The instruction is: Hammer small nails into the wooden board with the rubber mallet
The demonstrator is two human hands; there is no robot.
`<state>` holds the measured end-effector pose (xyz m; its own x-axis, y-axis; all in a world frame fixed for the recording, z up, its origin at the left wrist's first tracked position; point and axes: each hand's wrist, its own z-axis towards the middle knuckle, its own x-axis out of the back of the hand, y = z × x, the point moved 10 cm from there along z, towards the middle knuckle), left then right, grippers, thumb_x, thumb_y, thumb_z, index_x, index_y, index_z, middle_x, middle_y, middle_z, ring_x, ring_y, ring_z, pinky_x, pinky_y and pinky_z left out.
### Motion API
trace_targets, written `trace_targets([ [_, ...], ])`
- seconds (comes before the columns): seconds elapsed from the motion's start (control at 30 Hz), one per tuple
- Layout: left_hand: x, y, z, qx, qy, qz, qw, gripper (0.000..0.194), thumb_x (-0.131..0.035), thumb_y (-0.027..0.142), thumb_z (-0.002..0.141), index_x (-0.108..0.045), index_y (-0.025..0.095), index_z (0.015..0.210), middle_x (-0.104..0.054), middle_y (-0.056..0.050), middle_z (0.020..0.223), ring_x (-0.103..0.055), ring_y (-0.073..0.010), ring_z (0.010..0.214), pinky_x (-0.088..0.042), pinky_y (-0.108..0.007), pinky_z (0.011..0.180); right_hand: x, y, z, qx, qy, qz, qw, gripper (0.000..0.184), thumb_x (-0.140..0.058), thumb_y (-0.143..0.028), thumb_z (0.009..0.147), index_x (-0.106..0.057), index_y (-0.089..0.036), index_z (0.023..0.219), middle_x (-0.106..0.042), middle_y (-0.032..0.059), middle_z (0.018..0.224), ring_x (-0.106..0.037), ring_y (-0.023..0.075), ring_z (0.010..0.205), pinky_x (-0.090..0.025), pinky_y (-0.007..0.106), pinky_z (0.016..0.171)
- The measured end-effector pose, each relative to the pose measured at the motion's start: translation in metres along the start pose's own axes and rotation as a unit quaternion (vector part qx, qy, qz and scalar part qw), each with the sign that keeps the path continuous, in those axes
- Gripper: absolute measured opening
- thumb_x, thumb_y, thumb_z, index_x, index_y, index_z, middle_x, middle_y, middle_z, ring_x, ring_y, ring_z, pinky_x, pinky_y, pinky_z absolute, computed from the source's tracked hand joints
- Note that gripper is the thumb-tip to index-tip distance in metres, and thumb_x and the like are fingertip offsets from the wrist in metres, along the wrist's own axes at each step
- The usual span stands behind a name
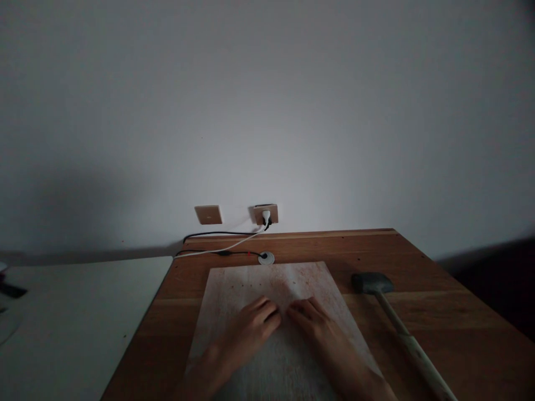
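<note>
My left hand [258,320] is over the middle of a pale, worn board [225,289], its fingers curled and pressed together. Facing it across a small gap, my right hand [311,317] is bent in the same way, fingertips down toward the board. Whatever the fingers hold, if anything, is hidden or too small to make out. Several tiny dark specks lie on the board beyond the hands, and reddish stains mark its far right part. To the right of my right hand lies a mallet [373,283] with a dark head and a pale handle.
The board lies on a wooden table [171,328] against a wall. A white surface [83,317] adjoins it at the left. Cables run along the table's back edge to a wall socket [271,216] and a round cable grommet [266,258]. A blank plate [208,215] is beside the socket.
</note>
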<state>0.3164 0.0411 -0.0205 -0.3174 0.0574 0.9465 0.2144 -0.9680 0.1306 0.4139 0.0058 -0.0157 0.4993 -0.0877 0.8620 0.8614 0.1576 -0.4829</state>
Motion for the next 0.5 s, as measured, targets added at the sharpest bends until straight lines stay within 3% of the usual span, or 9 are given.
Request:
trace_targets([
  [0.13, 0.01, -0.006, -0.014, -0.005, -0.009, 0.034, 0.999, 0.02, -0.053, 0.006, 0.103, -0.068, 0.018, 0.108, -0.069, -0.004, 0.104, -0.066, -0.0201, 0.098, -0.058, -0.029, 0.083, -0.008, 0.007, -0.002, -0.021, 0.003, 0.018, 1.0, 0.062, -0.043, 0.013, 0.087, -0.077, -0.027, 0.12, -0.073, 0.007, 0.117, -0.07, 0.0219, 0.112, -0.063, 0.035, 0.097],
  [0.27, 0.019, -0.022, -0.034, 0.038, -0.008, 0.02, 0.999, 0.026, -0.047, 0.005, 0.105, -0.067, 0.021, 0.106, -0.068, -0.002, 0.104, -0.066, -0.017, 0.095, -0.056, -0.025, 0.081, -0.011, 0.012, -0.01, -0.042, -0.011, 0.031, 0.999, 0.064, -0.044, 0.014, 0.086, -0.076, -0.026, 0.123, -0.072, 0.0076, 0.117, -0.069, 0.0226, 0.113, -0.06, 0.038, 0.099],
  [0.5, 0.037, -0.026, -0.059, 0.037, -0.014, 0.065, 0.997, 0.028, -0.048, -0.003, 0.099, -0.066, 0.016, 0.11, -0.068, -0.005, 0.107, -0.067, -0.0198, 0.099, -0.059, -0.028, 0.085, -0.008, 0.0, -0.003, -0.074, -0.043, 0.045, 0.995, 0.055, -0.043, 0.011, 0.093, -0.075, -0.024, 0.12, -0.071, 0.0078, 0.116, -0.07, 0.0206, 0.111, -0.058, 0.033, 0.098],
])
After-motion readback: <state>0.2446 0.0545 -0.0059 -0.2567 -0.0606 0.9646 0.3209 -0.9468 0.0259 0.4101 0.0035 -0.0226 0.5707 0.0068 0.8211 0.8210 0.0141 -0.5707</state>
